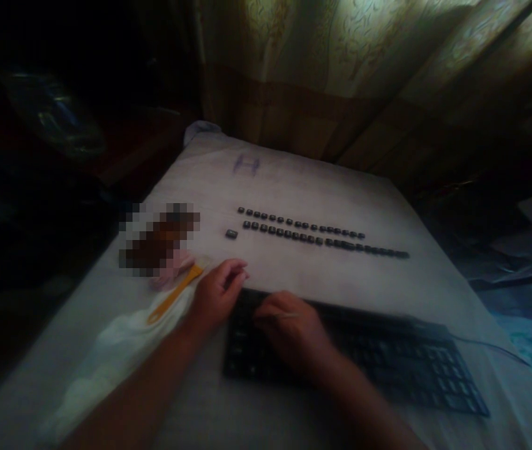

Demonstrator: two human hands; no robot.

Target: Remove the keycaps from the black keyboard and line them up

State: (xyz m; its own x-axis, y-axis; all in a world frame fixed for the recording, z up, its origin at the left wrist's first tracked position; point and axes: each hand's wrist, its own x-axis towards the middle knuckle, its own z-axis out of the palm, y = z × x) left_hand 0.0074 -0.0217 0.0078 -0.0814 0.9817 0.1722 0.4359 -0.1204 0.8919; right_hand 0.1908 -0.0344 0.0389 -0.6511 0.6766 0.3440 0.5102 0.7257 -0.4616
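Note:
A black computer keyboard [387,362] lies on the cloth-covered table, tilted slightly down to the right. My right hand [294,322] is over its left half, fingers bent and pressed together on the upper key rows. A thin pale line crosses those fingers; I cannot make out what it is. By the keyboard's top left corner my left hand [221,290] is curled, thumb and fingers close together, their contents hidden. Beyond the hands, loose black keycaps stand in two lines, a far row [297,224] and a nearer row [295,235]. A single keycap [231,234] sits apart on the left.
An orange-yellow handled tool [174,295] rests on white cloth [120,340] left of my left hand. Beside it are a pinkish item [172,272] and a blurred-out brown object [157,240]. A cable [491,348] runs off right. Curtains [322,62] hang behind the table.

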